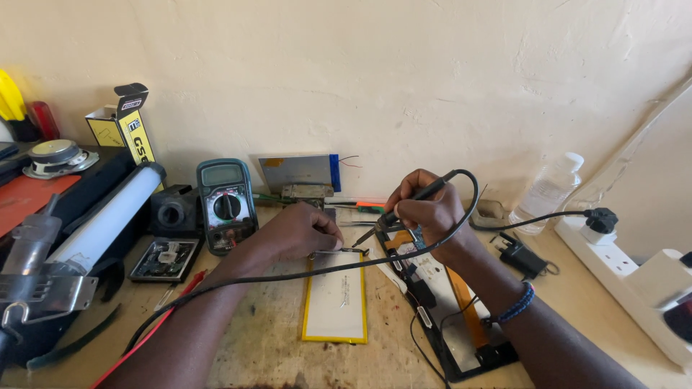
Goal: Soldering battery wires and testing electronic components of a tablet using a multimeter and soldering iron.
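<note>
hands at a workbench — right hand (425,209) grips a soldering iron (411,203), tip beside tweezers (339,251) pinched in the left hand (299,232), above a flat battery (335,297); joint looks unfinished — multimeter (226,205) left of them.

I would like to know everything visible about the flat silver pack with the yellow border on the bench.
The flat silver pack is a thin rectangle with a dull silver face and a yellow edge on all sides, probably a pouch battery. It lies flat on the worn wooden bench, long side running away from the viewer. At its far end the left hand holds thin metal tweezers, and the right hand points a black soldering iron there. A black cable passes over its far end.
</note>
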